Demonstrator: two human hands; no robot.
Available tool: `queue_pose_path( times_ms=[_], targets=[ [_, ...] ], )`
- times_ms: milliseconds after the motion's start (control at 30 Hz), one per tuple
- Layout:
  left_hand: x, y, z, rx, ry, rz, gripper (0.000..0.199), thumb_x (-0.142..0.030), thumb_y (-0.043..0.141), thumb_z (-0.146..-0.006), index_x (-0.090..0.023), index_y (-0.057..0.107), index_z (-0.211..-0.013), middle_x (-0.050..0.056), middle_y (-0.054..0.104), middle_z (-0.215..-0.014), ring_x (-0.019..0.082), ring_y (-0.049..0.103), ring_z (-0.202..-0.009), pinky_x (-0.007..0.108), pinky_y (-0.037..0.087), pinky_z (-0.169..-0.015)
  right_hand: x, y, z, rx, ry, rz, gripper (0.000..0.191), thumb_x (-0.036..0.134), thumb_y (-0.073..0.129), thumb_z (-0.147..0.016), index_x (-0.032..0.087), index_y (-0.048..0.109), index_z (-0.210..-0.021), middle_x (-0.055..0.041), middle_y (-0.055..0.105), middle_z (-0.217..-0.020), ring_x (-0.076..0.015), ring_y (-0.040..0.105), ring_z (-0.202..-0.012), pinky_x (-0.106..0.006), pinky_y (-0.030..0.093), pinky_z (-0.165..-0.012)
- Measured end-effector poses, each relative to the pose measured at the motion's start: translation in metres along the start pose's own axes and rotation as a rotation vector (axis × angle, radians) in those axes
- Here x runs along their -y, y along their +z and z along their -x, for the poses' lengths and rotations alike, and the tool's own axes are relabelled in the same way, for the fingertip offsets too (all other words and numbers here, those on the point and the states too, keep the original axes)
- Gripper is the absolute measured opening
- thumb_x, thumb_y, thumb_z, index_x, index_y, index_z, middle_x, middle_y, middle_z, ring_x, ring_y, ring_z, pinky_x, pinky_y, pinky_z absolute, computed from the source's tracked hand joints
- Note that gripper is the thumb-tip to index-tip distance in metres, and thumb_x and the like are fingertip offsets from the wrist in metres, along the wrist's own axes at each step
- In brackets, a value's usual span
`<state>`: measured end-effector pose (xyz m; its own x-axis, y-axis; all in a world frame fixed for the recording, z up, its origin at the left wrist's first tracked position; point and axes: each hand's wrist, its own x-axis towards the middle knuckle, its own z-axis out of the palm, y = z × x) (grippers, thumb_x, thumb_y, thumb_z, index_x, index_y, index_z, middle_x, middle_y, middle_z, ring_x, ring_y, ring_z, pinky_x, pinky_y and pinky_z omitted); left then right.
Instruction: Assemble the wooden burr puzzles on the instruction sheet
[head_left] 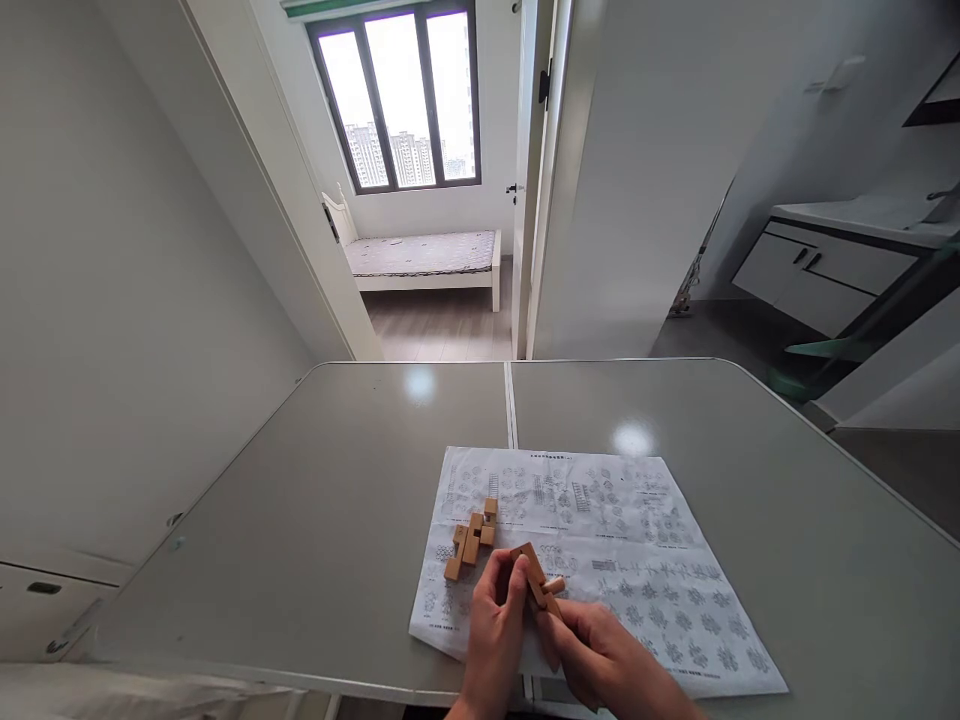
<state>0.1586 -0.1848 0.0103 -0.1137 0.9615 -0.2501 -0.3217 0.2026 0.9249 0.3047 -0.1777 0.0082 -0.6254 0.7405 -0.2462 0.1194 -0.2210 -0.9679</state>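
Right grip [600,648], left grip [495,615] — blocks [534,573] between

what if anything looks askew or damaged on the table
Only the printed sheet stands out, mildly: it looks wrinkled and lies slightly askew to the table's seam. I see no spill; the wooden blocks on it show no clear damage.

Head camera, one view: worn above the near side of the table [300,500], facing forward and down; left hand [496,615] and right hand [596,645] close below, window [397,100] far beyond.
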Motion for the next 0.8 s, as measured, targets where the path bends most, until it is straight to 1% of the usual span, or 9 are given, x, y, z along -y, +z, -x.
queue_pose_path(
  times_ms=[200, 367, 533, 633, 800],
  targets=[
    [-0.0072, 0.0027, 0.0047, -0.061, 0.000, -0.001, 0.044, -0.061, 0.074, -0.083, -0.018, 0.064, -0.086, 0.000, 0.062, -0.075, 0.019, 0.068, -0.076, 0.030, 0.060, -0.078, 0.0012, 0.0013, 0.0001, 0.002, -0.006, 0.019, 0.062, 0.078, 0.042, -0.095, 0.020, 0.049, -0.074, 0.0067, 0.037, -0.056, -0.0077, 0.033, -0.046, -0.021, 0.025, -0.044],
    [-0.0108, 0.0055, 0.0075, -0.042, 0.015, 0.012, 0.043, -0.056, 0.081, -0.077, -0.018, 0.063, -0.086, -0.001, 0.062, -0.076, 0.018, 0.067, -0.074, 0.030, 0.059, -0.079, -0.0022, 0.0026, -0.0010, 0.005, 0.008, -0.011, 0.061, 0.079, 0.043, -0.094, 0.021, 0.047, -0.074, 0.0078, 0.036, -0.052, -0.0076, 0.031, -0.043, -0.022, 0.023, -0.043],
    [-0.0088, 0.0045, 0.0053, -0.027, 0.018, -0.001, 0.043, -0.056, 0.080, -0.078, -0.018, 0.061, -0.086, -0.002, 0.062, -0.074, 0.019, 0.069, -0.076, 0.032, 0.060, -0.081, 0.0001, 0.0034, -0.0016, 0.001, -0.001, 0.002, 0.062, 0.080, 0.043, -0.094, 0.021, 0.047, -0.073, 0.0070, 0.037, -0.053, -0.0079, 0.032, -0.044, -0.023, 0.024, -0.044],
    [-0.0089, 0.0038, 0.0055, -0.034, 0.033, -0.012, 0.042, -0.056, 0.079, -0.078, -0.019, 0.061, -0.087, -0.003, 0.060, -0.073, 0.018, 0.068, -0.074, 0.033, 0.060, -0.082, 0.0039, 0.0037, -0.0015, 0.004, 0.001, 0.014, 0.063, 0.080, 0.042, -0.093, 0.021, 0.046, -0.073, 0.0068, 0.036, -0.053, -0.0082, 0.031, -0.044, -0.023, 0.023, -0.044],
    [-0.0100, 0.0036, 0.0071, -0.047, 0.037, -0.040, 0.042, -0.056, 0.078, -0.079, -0.018, 0.063, -0.088, -0.001, 0.061, -0.073, 0.020, 0.069, -0.073, 0.033, 0.062, -0.077, 0.0064, 0.0048, -0.0009, -0.003, -0.007, 0.031, 0.062, 0.079, 0.043, -0.094, 0.021, 0.045, -0.073, 0.0047, 0.040, -0.059, -0.0087, 0.034, -0.048, -0.024, 0.025, -0.046]
  ],
)
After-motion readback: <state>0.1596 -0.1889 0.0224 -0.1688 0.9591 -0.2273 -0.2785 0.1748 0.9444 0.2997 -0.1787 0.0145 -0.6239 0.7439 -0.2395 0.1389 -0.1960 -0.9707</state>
